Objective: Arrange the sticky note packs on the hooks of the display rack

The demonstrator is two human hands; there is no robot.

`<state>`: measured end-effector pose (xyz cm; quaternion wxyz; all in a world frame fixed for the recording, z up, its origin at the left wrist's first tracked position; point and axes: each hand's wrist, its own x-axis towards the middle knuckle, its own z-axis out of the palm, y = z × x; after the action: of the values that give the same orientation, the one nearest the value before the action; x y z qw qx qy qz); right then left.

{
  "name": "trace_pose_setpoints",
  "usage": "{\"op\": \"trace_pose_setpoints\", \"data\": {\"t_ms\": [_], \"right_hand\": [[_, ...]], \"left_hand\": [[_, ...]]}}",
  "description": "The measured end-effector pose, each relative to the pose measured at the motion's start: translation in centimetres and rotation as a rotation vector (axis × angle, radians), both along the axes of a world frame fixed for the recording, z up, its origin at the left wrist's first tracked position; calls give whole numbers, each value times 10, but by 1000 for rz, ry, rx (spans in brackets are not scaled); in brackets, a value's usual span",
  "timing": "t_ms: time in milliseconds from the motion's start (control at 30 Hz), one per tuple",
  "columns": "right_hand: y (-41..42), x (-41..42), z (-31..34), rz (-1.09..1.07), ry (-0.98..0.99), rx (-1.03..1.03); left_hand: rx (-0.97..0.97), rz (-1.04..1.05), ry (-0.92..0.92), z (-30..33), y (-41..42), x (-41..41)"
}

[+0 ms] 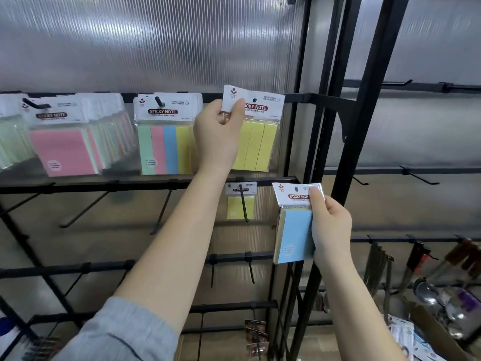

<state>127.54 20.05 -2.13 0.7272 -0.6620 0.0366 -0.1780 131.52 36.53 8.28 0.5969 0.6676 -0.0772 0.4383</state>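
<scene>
Your left hand (220, 128) pinched white top card of yellow pack (256, 136), up at top rail of rack (299, 96), right of striped pack (166, 134) on hook. Your right hand (329, 225) gripped blue pack (295, 230), lower, near black post (364, 126). Small yellow pack (240, 204) hung on hook of second rail. Pink packs (62, 149) hung far left.
</scene>
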Motion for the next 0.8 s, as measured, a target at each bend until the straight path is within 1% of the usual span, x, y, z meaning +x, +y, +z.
{"op": "trace_pose_setpoints", "data": {"t_ms": [400,500,633,700,800], "right_hand": [[-1,12,-1,18,0,15],[-1,15,-1,18,-4,17],[-1,16,-1,23,-10,18],[-2,17,0,27,-10,17],[-4,18,1,36,-11,16]], "left_hand": [[15,96,2,-10,-1,27],[88,158,36,-7,-1,31],[195,292,80,-2,3,35],[219,348,95,-2,5,41],[198,367,121,0,3,43]]}}
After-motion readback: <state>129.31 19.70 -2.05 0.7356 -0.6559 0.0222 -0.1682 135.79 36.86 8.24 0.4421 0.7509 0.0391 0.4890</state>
